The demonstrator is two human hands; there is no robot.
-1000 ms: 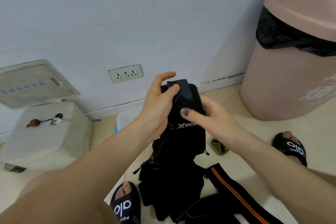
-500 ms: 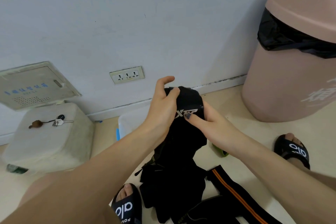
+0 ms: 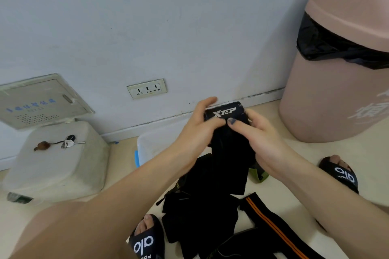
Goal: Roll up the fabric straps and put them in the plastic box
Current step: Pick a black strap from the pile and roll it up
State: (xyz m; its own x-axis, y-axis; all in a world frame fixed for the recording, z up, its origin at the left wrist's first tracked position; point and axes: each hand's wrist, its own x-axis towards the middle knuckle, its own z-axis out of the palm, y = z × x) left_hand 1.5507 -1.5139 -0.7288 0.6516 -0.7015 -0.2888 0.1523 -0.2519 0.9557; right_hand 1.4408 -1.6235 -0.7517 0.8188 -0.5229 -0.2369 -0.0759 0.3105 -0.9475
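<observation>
**Strap half rolled, tail hanging loose**

The black fabric strap point(image 3: 226, 112) sits raised above the floor, its rolled end showing white lettering. The left hand point(image 3: 197, 126) grasps the roll's left side; the right hand point(image 3: 260, 139) pinches it from the right. The unrolled tail drops onto a pile of dark straps point(image 3: 200, 216) on the floor point(image 3: 315, 164). The plastic box point(image 3: 147, 145) lies just beyond, at the wall. If either grip slackens, the roll may spring open; the dangling tail could also snag on the pile.

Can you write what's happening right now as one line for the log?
step: rolling | black strap: held up, part rolled | left hand: grips roll | right hand: grips roll | plastic box: on floor behind
</observation>
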